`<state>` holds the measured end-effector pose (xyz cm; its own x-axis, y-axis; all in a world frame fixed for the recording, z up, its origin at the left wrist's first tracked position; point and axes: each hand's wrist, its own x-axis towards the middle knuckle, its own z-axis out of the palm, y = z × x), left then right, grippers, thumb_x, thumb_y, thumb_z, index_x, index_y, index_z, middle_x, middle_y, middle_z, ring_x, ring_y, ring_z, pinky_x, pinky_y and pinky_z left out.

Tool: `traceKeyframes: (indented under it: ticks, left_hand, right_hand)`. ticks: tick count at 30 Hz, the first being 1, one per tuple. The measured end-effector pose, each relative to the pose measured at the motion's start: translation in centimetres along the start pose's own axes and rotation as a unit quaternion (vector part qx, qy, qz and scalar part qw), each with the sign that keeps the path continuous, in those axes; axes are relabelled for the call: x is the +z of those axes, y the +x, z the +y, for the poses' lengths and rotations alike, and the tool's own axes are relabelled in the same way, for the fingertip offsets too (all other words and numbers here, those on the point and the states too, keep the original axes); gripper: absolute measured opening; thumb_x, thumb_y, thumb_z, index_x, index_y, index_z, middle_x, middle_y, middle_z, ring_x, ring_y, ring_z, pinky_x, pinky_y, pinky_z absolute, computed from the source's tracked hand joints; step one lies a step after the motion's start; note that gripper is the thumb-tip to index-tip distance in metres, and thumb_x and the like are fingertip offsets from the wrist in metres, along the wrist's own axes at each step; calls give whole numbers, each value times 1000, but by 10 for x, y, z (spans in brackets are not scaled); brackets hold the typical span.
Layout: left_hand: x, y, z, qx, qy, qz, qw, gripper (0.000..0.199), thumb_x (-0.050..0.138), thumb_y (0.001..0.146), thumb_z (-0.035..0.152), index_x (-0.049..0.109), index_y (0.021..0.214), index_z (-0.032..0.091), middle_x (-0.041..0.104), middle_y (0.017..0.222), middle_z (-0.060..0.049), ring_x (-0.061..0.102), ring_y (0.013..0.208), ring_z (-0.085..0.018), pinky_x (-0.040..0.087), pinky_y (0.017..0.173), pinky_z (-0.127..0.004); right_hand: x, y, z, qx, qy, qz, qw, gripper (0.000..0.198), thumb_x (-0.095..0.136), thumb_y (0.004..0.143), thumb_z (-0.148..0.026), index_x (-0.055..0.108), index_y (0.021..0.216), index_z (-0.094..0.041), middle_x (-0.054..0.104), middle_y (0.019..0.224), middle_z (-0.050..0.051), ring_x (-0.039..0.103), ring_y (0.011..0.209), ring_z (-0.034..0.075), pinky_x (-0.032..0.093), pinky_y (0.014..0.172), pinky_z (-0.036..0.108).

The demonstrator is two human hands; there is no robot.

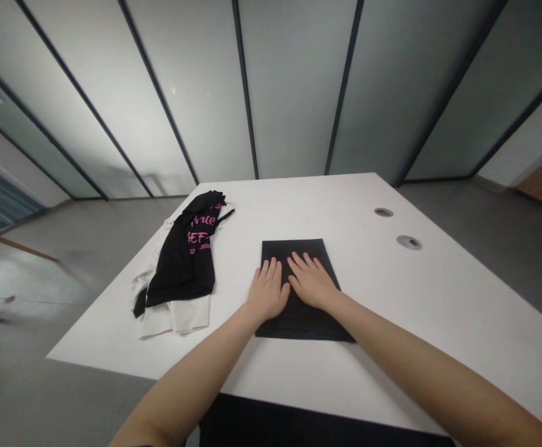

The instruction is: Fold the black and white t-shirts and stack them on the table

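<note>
A black rectangle of what looks like folded cloth [298, 326] lies flat on the white table [308, 214] in front of me. My left hand [268, 290] rests palm down on its left side, fingers stretched out. On its upper right part lies my right hand [311, 280], also flat with the fingers spread. The two thumbs nearly meet near the middle of the black piece. Parts of its surface are hidden under my hands and wrists.
To the left, a black garment with pink lettering [182, 267] lies loosely over white cloth [191, 315]. Two round fittings, a grommet [383, 212] and a metal disc [409, 242], are set into the tabletop at right. Frosted glass panels [293, 87] stand behind the table.
</note>
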<state>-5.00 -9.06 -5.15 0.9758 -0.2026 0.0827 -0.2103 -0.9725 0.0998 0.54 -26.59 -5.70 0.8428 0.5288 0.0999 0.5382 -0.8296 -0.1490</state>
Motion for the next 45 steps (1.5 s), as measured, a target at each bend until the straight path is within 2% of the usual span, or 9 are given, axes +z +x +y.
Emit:
traceKeyframes:
  ticks: [7,14,17,21,24,27,33,40,45]
  left_hand:
    - [6,-1,-2,-16,-1,14,1000,72,33,111,46,33,169,4,30,176,-22,27,165,-34,28,133,-52]
    - [0,-4,-13,-90,9,6,996,74,30,112,52,38,167,3,35,173,-25,32,163,-38,32,131,-55]
    - [-8,-4,-11,-106,25,32,994,72,34,111,52,43,164,4,38,171,-26,31,162,-43,31,130,-61]
    - [-16,-12,1,-31,16,73,997,64,36,111,46,44,165,11,34,176,-19,25,165,-38,26,133,-58]
    - [-13,-16,12,23,5,38,999,64,37,111,45,44,165,10,37,175,-19,27,165,-35,28,133,-55]
    - [-7,-14,17,27,3,0,1000,67,38,111,46,42,165,7,37,174,-20,29,164,-37,29,132,-55]
    - [-5,-8,14,30,-28,-2,999,72,40,110,52,39,167,7,31,175,-22,24,165,-39,25,133,-59]
    - [-13,-19,11,189,-75,-50,978,93,49,103,72,27,172,14,23,178,-21,15,167,-38,19,134,-59]
    - [-13,-19,10,204,-75,-65,974,99,46,101,78,24,173,13,19,179,-21,12,168,-37,20,135,-54]
  right_hand:
    - [-4,8,34,1,4,-2,1000,69,36,109,-50,42,169,-19,33,177,12,30,164,37,27,132,58]
    - [-12,-14,71,-10,35,-7,999,67,36,109,-47,46,167,-13,36,175,16,27,165,36,28,132,56]
    - [-19,-26,68,-13,18,4,1000,64,40,109,-45,50,164,-14,34,176,17,25,165,40,29,131,61]
    - [-19,-44,32,-39,2,20,999,62,37,110,-43,50,165,-15,31,177,15,25,164,41,28,131,63]
    - [-13,-51,5,-47,8,-4,999,63,31,111,-39,47,166,-13,34,176,16,29,164,40,31,130,62]
    - [-9,-47,-1,-46,0,-20,999,64,31,111,-35,45,167,-9,34,175,17,28,164,40,29,131,62]
    - [-9,-29,23,-41,1,-14,999,63,32,111,-38,45,168,-14,35,175,12,29,164,38,30,131,59]
    - [-10,-17,65,-75,29,-8,997,60,32,112,-43,50,165,-23,37,175,10,29,164,36,29,131,60]
    - [-15,-13,99,-13,31,10,999,57,35,111,-34,53,163,-21,41,173,12,35,161,37,35,129,59]
